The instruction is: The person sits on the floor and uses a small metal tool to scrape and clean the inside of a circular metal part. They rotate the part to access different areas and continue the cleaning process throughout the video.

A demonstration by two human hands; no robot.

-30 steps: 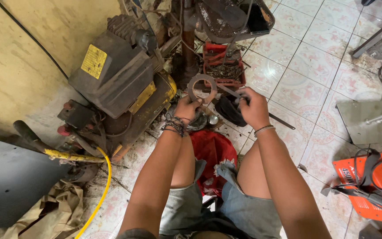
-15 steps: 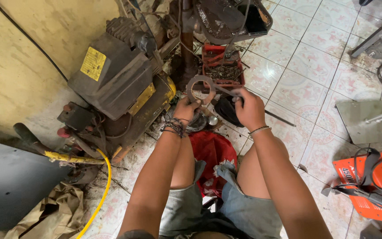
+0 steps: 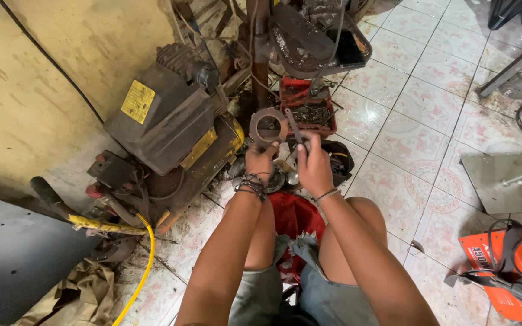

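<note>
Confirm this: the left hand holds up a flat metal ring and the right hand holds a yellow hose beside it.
Not quite. The left hand does hold up the flat metal ring, but the right hand holds a thin metal tool, not a hose. The yellow hose lies on the floor, as the head view shows.

The flat ring [image 3: 268, 126] in the left hand [image 3: 261, 160] was bare metal, dull and rust-brown. The thin strip [image 3: 293, 125] in the right hand [image 3: 313, 166] was grey metal, matt. The compressor casing [image 3: 164, 118] was painted metal, grimy and scuffed. The floor tiles [image 3: 418, 90] were glossy ceramic. The hose [image 3: 143, 253] was smooth yellow plastic.
</note>
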